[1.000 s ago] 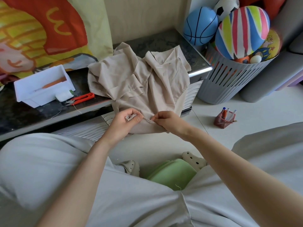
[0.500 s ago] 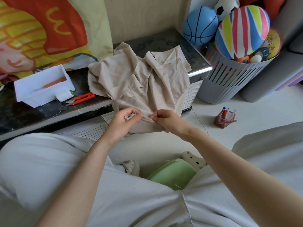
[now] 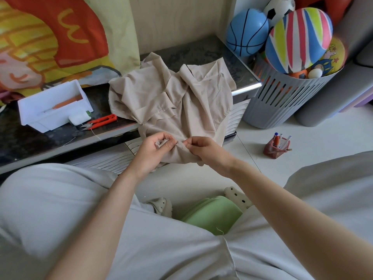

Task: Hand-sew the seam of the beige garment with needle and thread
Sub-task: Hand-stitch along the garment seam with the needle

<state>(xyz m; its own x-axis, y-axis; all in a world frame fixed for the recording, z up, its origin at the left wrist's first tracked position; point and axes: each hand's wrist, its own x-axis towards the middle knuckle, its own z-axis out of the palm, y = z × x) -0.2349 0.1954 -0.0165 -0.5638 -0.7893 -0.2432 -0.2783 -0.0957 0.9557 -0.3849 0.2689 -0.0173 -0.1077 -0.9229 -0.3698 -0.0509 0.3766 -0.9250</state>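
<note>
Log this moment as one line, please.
step: hand-sewing | left hand: pinches garment edge | right hand: pinches garment beside it | needle: too small to see | snips: on counter

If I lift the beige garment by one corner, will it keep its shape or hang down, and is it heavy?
Probably floppy: the beige garment lies in soft folds and droops over the edge of the table. It seems light, since the left hand and right hand pinch it with fingertips. If pulled, it might slide off.
</note>
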